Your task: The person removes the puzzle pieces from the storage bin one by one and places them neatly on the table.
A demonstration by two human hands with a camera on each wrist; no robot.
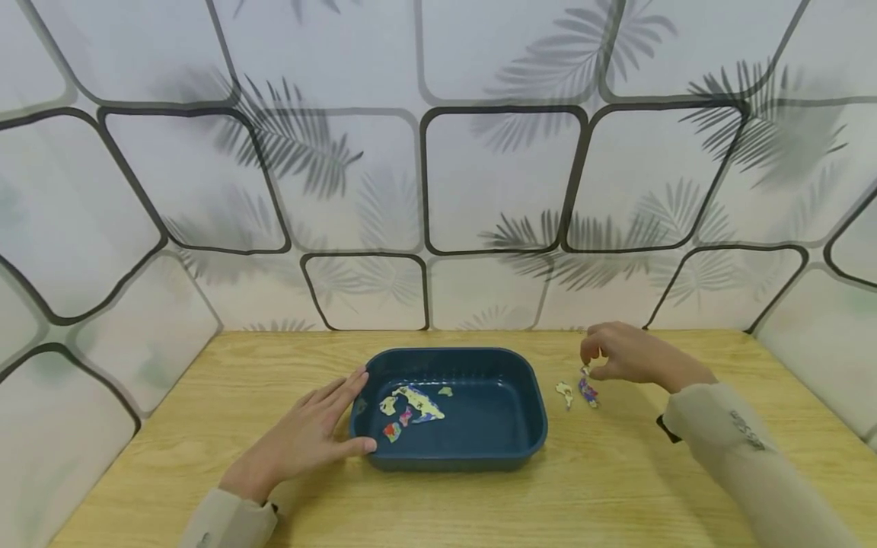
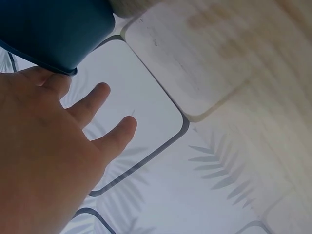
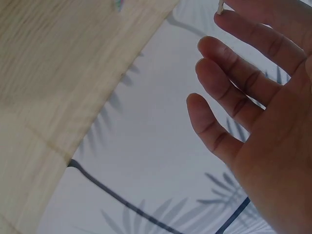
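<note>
A dark blue rectangular tray (image 1: 473, 462) stands on the table, with several small, flat, irregular pieces in its left part, among them a large cream piece with blue edges (image 1: 421, 403) and a red one (image 1: 391, 431). My left hand (image 1: 301, 434) rests at the tray's left end, fingers spread and fairly straight, fingertips and thumb at the rim. Right of the tray, my right hand (image 1: 626, 354) pinches a small cream piece (image 3: 221, 7) between thumb and index finger; the other fingers are loosely bent. Just below it lie a blue-purple piece (image 1: 588, 392) and a pale cream piece (image 1: 564, 391).
The wooden table (image 1: 445, 506) meets a wall covering (image 1: 503, 179) with leaf prints and dark outlines at the back and both sides. Both forearms wear light sleeves (image 1: 747, 449), with a dark object (image 1: 668, 429) at the right cuff.
</note>
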